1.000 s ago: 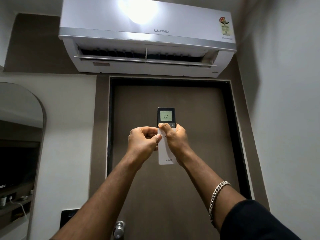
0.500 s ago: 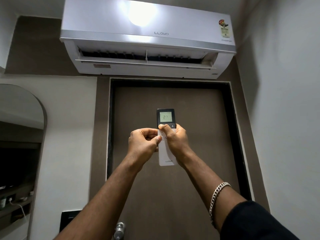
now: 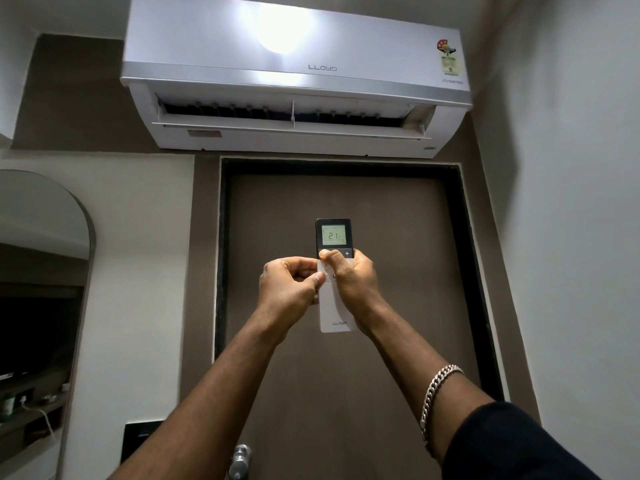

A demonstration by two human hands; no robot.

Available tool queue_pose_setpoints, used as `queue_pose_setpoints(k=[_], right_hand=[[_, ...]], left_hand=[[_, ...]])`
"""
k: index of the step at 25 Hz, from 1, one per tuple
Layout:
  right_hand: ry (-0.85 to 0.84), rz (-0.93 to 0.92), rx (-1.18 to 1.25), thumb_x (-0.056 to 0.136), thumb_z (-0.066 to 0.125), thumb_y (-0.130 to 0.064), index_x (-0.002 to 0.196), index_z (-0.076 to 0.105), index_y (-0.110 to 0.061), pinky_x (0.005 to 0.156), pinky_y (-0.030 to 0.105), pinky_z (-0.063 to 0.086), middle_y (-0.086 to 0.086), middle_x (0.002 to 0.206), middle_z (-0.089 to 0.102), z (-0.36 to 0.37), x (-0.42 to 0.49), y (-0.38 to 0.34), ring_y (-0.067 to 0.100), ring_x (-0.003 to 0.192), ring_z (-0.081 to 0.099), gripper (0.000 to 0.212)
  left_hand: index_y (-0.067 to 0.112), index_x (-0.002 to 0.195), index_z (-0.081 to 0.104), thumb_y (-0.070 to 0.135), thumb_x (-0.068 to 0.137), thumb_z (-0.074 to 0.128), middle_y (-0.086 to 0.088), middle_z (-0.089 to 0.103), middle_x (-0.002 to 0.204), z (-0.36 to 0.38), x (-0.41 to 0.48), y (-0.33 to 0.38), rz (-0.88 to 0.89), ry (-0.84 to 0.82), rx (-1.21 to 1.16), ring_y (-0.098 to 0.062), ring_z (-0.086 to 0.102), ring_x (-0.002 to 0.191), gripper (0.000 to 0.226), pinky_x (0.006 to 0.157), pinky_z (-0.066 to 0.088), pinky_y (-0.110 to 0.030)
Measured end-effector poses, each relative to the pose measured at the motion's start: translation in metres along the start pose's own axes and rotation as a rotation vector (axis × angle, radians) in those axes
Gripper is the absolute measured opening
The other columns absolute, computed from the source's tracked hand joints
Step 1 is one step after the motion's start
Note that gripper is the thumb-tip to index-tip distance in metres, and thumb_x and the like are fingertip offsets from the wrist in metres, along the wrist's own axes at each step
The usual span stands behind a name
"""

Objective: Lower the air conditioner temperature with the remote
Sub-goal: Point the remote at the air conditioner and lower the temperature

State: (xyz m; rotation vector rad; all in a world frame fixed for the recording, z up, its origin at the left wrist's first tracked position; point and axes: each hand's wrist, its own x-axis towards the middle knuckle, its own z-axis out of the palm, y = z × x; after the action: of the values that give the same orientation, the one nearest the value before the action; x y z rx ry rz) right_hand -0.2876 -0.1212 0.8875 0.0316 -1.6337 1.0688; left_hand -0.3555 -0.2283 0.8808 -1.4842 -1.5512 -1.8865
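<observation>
A white remote (image 3: 334, 311) with a black top and a lit screen reading 21 is held upright in front of me. My right hand (image 3: 353, 282) wraps its right side, with the thumb pressed on the button left of the plus key. My left hand (image 3: 287, 285) grips the remote's left edge, thumb on its face. High on the wall hangs the white Lloyd air conditioner (image 3: 294, 77), its front flap open, straight above the remote.
A brown door (image 3: 381, 237) in a dark frame stands right behind the remote, with a metal handle (image 3: 239, 460) at the bottom. An arched mirror (image 3: 41, 289) is on the left wall. A plain white wall closes in on the right.
The remote's screen went from 22 to 21. Both hands kept their grip on the remote and barely shifted.
</observation>
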Motion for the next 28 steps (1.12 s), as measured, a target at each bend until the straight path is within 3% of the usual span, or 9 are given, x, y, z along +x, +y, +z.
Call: queue_pose_setpoints(k=[3, 9, 16, 25, 28], right_hand=[[-0.008, -0.022, 0.007, 0.083, 0.060, -0.044, 0.097, 0.055, -0.024, 0.071, 0.043, 0.059, 0.005, 0.092, 0.068, -0.002, 0.000, -0.002, 0.026, 0.081, 0.070, 0.025], [0.024, 0.010, -0.001, 0.074, 0.060, -0.051, 0.106, 0.058, -0.014, 0.071, 0.047, 0.060, 0.014, 0.095, 0.072, -0.002, -0.002, -0.004, 0.030, 0.079, 0.072, 0.049], [0.027, -0.019, -0.015, 0.083, 0.059, -0.042, 0.087, 0.053, -0.030, 0.072, 0.044, 0.059, 0.004, 0.088, 0.069, -0.003, -0.006, -0.006, 0.026, 0.080, 0.070, 0.015], [0.059, -0.030, -0.029, 0.075, 0.059, -0.047, 0.090, 0.059, -0.024, 0.069, 0.046, 0.061, 0.007, 0.088, 0.072, -0.002, -0.008, -0.012, 0.026, 0.078, 0.072, 0.027], [0.040, -0.037, -0.035, 0.079, 0.058, -0.045, 0.086, 0.056, -0.030, 0.068, 0.042, 0.060, 0.004, 0.087, 0.071, -0.002, -0.008, -0.014, 0.025, 0.078, 0.071, 0.017]], left_hand=[[0.002, 0.103, 0.070, 0.017, 0.084, 0.071, -0.014, 0.074, 0.101, 0.000, 0.000, 0.001, -0.008, -0.004, -0.022, -0.027, 0.075, 0.092, 0.024, 0.075, 0.064, -0.045], [0.003, 0.101, 0.071, 0.018, 0.084, 0.071, -0.013, 0.074, 0.099, 0.000, 0.001, 0.004, 0.007, -0.014, -0.002, -0.026, 0.075, 0.091, 0.023, 0.074, 0.064, -0.045], [0.003, 0.101, 0.071, 0.018, 0.084, 0.071, -0.012, 0.075, 0.097, 0.001, -0.001, 0.004, -0.016, -0.015, -0.013, -0.026, 0.075, 0.089, 0.022, 0.074, 0.064, -0.043], [0.005, 0.097, 0.073, 0.018, 0.084, 0.072, -0.012, 0.076, 0.094, -0.002, -0.002, 0.011, -0.026, -0.005, -0.015, -0.025, 0.076, 0.086, 0.018, 0.070, 0.064, -0.042], [0.004, 0.097, 0.072, 0.016, 0.084, 0.071, -0.013, 0.076, 0.094, -0.003, -0.004, 0.013, -0.039, -0.002, -0.024, -0.026, 0.076, 0.086, 0.018, 0.070, 0.064, -0.041]])
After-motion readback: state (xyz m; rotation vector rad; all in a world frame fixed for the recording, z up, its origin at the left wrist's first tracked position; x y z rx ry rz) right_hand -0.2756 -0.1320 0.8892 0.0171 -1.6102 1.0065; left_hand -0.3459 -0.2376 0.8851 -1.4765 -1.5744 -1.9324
